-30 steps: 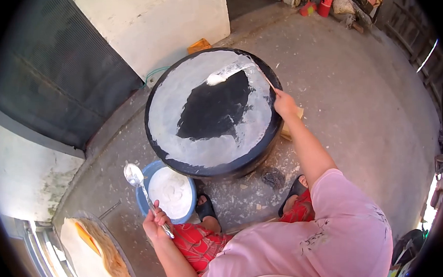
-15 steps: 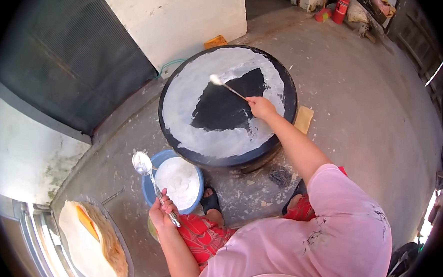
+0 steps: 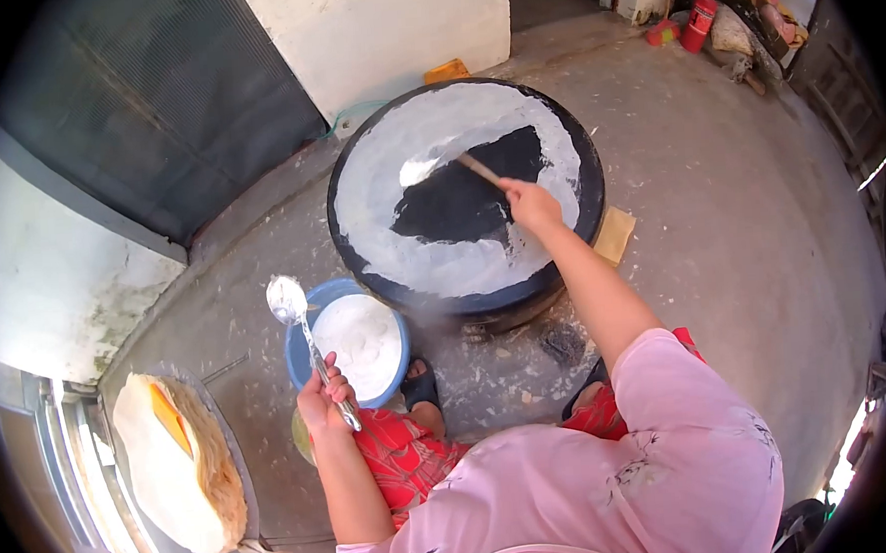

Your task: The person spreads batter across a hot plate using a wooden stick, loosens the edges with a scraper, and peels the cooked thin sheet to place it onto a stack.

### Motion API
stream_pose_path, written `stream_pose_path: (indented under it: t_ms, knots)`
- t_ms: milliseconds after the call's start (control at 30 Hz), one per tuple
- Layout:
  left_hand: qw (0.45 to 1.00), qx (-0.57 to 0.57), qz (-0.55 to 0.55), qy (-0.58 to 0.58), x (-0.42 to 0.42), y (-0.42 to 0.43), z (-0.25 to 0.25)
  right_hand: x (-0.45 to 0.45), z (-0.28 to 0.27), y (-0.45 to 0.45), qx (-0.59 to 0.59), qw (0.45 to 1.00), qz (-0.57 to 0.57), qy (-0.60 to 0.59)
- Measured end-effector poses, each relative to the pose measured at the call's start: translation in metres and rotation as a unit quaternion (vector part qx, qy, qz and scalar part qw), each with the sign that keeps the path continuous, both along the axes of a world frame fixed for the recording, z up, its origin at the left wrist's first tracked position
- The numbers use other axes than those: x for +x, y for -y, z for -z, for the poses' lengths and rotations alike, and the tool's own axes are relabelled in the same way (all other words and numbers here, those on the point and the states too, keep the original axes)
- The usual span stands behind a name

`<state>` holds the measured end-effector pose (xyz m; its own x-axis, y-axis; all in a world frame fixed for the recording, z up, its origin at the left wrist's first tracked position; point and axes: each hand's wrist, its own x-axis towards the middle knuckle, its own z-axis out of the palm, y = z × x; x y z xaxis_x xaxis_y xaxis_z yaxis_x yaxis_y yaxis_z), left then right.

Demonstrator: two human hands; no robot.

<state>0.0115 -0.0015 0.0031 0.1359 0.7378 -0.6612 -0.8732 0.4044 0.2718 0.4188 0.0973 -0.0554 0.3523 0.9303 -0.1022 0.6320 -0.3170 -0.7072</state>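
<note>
My right hand [image 3: 532, 206] is closed around the handle of a wooden spreader [image 3: 479, 168], above a large round black griddle [image 3: 591, 204]. White batter [image 3: 374, 205] coats most of the griddle around a bare dark patch. A brighter lump of batter [image 3: 417, 170] lies by the spreader's far end, which is blurred. My left hand [image 3: 327, 398] grips a metal ladle [image 3: 286, 301] by its handle, its bowl raised and smeared white. Below it, a blue basin [image 3: 292, 356] on the floor holds more white batter.
At the left lies a stack of thin pale pancakes [image 3: 163, 481] with a yellow-orange piece on it. A yellowish board [image 3: 615, 235] sits right of the griddle. My sandalled foot [image 3: 421, 383] is close to the basin. A red fire extinguisher [image 3: 699, 23] stands far off.
My right hand has turned the spreader, bringing its end down onto the batter at the patch's upper left. The left hand still holds the ladle over the basin's edge. The view has shifted slightly.
</note>
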Motion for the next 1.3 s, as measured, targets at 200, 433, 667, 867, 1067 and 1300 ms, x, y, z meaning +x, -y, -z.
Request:
stream_pose_path:
  t_ms: [200,433,667,867,1067,1300]
  knots:
    - [1.0,0.004,-0.002,0.008,-0.005,0.0,0.005,-0.011,0.001,0.016,-0.003,0.994,-0.085,0.065]
    - [1.0,0.01,0.001,-0.005,-0.004,-0.001,0.004,0.001,0.022,0.026,0.028,1.0,-0.004,0.008]
    - [1.0,0.016,0.007,0.018,-0.004,-0.001,0.004,-0.013,-0.039,0.046,-0.064,0.985,-0.148,0.063]
    - [1.0,0.02,0.005,0.0,-0.005,-0.002,0.008,-0.059,-0.024,0.091,0.215,0.937,-0.073,0.265]
    - [0.999,0.015,0.008,0.028,-0.002,-0.001,0.003,-0.106,0.021,0.098,0.181,0.906,-0.175,0.34]
    - [1.0,0.013,0.002,0.009,-0.006,-0.002,0.005,-0.077,0.009,0.088,0.169,0.952,-0.049,0.25]
